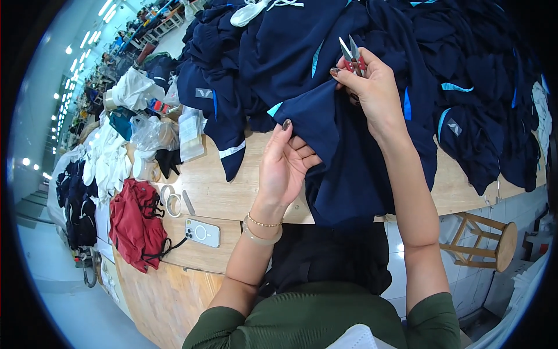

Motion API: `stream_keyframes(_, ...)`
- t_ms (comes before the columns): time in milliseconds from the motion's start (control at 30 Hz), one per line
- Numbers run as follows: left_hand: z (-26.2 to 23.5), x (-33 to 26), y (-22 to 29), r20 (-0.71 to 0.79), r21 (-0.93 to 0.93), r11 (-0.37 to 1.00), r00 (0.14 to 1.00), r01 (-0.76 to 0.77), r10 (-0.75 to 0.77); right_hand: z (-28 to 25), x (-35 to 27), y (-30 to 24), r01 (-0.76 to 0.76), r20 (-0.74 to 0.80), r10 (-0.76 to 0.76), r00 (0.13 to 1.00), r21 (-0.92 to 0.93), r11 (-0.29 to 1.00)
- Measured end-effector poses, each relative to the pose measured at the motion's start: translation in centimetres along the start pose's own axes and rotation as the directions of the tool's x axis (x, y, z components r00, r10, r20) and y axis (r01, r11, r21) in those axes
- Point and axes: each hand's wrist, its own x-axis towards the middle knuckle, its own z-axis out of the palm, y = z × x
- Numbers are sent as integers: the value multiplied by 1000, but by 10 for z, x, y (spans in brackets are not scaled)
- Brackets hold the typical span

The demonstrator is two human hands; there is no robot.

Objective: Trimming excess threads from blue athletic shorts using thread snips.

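Nearest the lens, your two green sleeves came up from the lower edge, one forearm on each side of a dark garment hanging off the tabletop (215,192) edge.

Your left hand (285,166) lay on the navy garment (343,151), fingers loosely curled and thumb pressed to the cloth, pinching a fold. That grip likely kept the seam taut and raised for trimming. Two bracelets ringed that wrist: one thin beaded, one pale band.

Your right hand (372,84) sat higher, at the top of the same fold. Its fingers were pressed together around one pair of thread snips (352,53), red at the grip, blades pointing up and away from the cloth. Held that way, the points stayed clear of the fabric while you checked the seam.

The navy garment draped from the pile toward you, lower half hanging over the tabletop edge. Behind it, a heap of like navy pieces (465,70) with light blue trim covered the far tabletop; too tangled to count.

Off to your left, clear of the working area:
- one white phone (202,232), face down
- two tape rolls (170,202), just beside each other
- one red garment (136,224) bunched at the edge
- clear plastic bags (154,134), number unclear

One wooden stool (488,244) stood below right.
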Motion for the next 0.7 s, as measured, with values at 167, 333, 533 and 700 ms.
stream_keyframes(167, -2, -3, -6, 20, 57, 997, 999, -48, 47, -1, -2, 1, -32, 12, 32, 999, 37, 999)
stream_keyframes(333, 5, -6, -11, 56, 226, 968, 993, -111, 101, -4, -4, 1, -26, 2, 26, 1000, 41, 999)
stream_keyframes(533, 3, -8, -15, 56, 324, 936, 991, -136, 124, -5, -4, 2, -50, 1, 50, 999, 61, 997)
stream_keyframes(700, 1, -7, -15, 75, 309, 943, 992, -124, 105, -4, -4, 2, -27, 3, 27, 1000, 58, 998)
